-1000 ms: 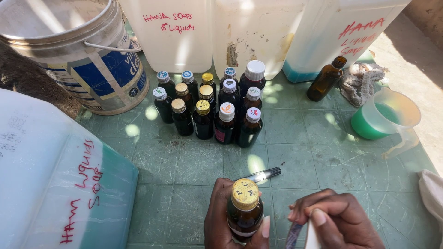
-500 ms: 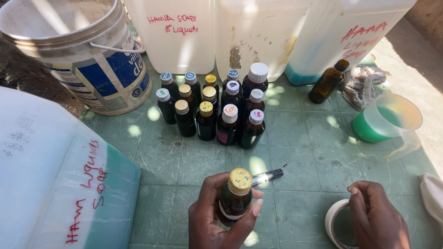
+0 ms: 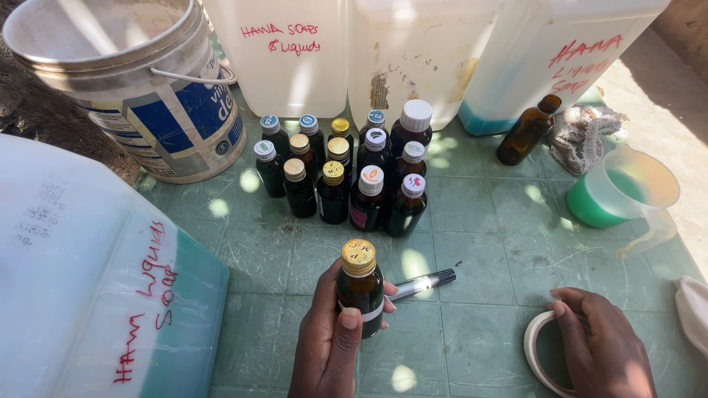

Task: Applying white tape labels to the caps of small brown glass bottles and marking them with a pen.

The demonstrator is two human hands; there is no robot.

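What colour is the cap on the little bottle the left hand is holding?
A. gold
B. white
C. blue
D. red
A. The left hand wraps around a small brown bottle whose screw cap is gold and shiny, while the right hand rests on a roll of white tape.
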